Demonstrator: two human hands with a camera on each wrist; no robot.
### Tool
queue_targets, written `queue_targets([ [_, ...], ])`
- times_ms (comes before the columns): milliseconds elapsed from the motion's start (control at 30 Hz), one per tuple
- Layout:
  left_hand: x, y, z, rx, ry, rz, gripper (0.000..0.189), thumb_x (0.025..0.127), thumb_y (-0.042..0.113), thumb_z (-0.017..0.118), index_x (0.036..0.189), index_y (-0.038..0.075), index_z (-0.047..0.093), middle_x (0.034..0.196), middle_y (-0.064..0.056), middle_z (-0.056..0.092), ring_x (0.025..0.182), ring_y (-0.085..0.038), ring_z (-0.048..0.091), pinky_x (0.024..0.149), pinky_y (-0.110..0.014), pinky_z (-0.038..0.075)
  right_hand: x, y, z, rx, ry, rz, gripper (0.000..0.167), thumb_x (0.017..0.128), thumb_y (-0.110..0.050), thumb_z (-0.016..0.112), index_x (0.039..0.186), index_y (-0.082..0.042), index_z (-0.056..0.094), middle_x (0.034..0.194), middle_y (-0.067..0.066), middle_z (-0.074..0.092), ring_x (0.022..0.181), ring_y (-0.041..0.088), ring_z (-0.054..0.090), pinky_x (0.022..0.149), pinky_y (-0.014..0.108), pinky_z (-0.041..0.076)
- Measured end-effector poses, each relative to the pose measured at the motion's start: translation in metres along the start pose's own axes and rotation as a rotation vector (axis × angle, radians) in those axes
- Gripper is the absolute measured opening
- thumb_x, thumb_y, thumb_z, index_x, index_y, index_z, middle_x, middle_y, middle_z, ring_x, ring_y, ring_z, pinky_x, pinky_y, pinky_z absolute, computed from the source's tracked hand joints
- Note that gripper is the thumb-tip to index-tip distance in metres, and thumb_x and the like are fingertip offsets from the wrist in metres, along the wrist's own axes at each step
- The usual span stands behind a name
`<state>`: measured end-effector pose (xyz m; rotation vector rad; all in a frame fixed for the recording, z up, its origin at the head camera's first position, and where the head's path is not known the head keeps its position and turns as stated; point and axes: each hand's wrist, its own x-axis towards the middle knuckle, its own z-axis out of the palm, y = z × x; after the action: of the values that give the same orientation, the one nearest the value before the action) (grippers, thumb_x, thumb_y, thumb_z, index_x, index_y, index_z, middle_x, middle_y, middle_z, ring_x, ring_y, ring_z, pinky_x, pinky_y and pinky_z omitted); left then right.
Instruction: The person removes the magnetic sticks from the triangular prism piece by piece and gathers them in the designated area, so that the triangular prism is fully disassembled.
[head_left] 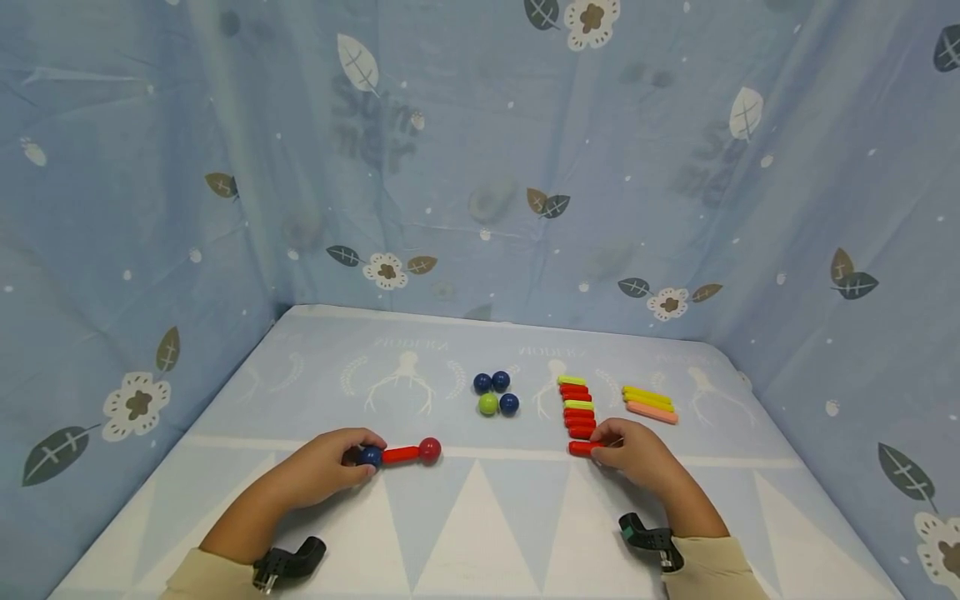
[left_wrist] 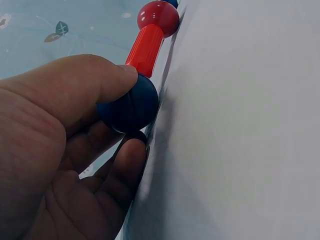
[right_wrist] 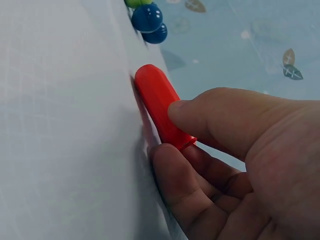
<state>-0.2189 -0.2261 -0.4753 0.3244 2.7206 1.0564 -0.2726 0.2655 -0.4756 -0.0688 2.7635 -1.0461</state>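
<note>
My left hand [head_left: 341, 460] grips a dark blue ball [left_wrist: 131, 107] between thumb and fingers. A short red rod [head_left: 401, 454] joins that ball to a red ball [head_left: 430, 451], which forms the far end of the piece. On the right side of the table, my right hand [head_left: 633, 450] pinches a separate red rod [right_wrist: 159, 102] near one end, the thumb lying on its side. This rod is at the near end of a column of red rods [head_left: 580, 422] and yellow-green rods [head_left: 578, 405].
Behind and between the hands sit several dark blue balls [head_left: 508, 404] and a green ball [head_left: 488, 404]. Yellow rods [head_left: 647, 396] and an orange rod [head_left: 652, 412] lie to the right of the column. Patterned blue curtains [head_left: 480, 167] enclose the table [head_left: 480, 533].
</note>
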Motion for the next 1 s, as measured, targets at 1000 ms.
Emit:
queue_targets([
  [1000,0.0,-0.001,-0.001,-0.012,-0.003,-0.013,0.028,0.094,0.024,0.079,0.121,0.028,0.071,0.124,0.003,0.068,0.112,-0.02,0.059,0.104,-0.053,0.05,-0.002,-0.013,0.005,0.016,0.122,0.044,0.016,0.095,-0.018,0.075,0.108,-0.015,0.069,0.102,0.003,0.069,0.083,0.021,0.061,0.069,0.031,0.054],
])
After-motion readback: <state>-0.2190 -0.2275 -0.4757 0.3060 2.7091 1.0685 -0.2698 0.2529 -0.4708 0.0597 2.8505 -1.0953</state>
